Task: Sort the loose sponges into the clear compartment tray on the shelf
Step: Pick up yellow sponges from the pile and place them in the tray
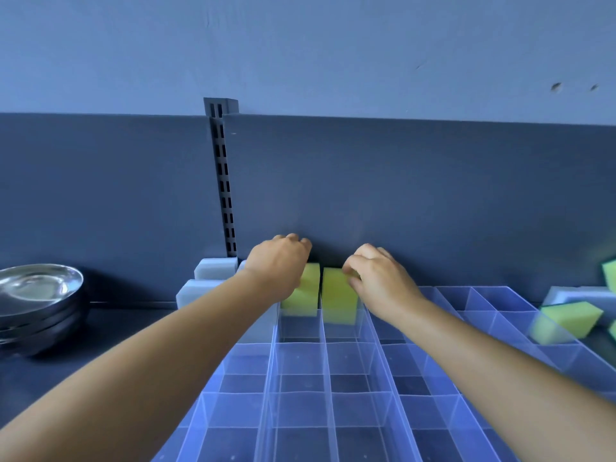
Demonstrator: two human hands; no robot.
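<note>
Empty cells of the clear compartment tray (300,411) fill the bottom of the frame, and two bare forearms reach across them to its far row at centre, against the dark back panel (400,195) of the shelf. Each hand is seating a yellow-green sponge on end in neighbouring back-row cells: the left hand (278,265) curls over the top of the left sponge (305,291), its fingers hidden behind the block, while the right hand (376,278) pinches the upper edge of the right sponge (338,296) between thumb and bent fingers. Both hands are closed on their sponges rather than spread wide. Both blocks stand proud of the cell walls, so the likely trouble is a sponge jamming on the thin divider between them, springing back out when released, or tipping over into the next cell; a hard push could also shove the light tray along the shelf. More loose sponges (573,318) lie at the right edge of the frame, one leaning against the tray's outer wall, with pale blocks (213,271) stacked left of the tray and steel bowls (40,295) at far left.
</note>
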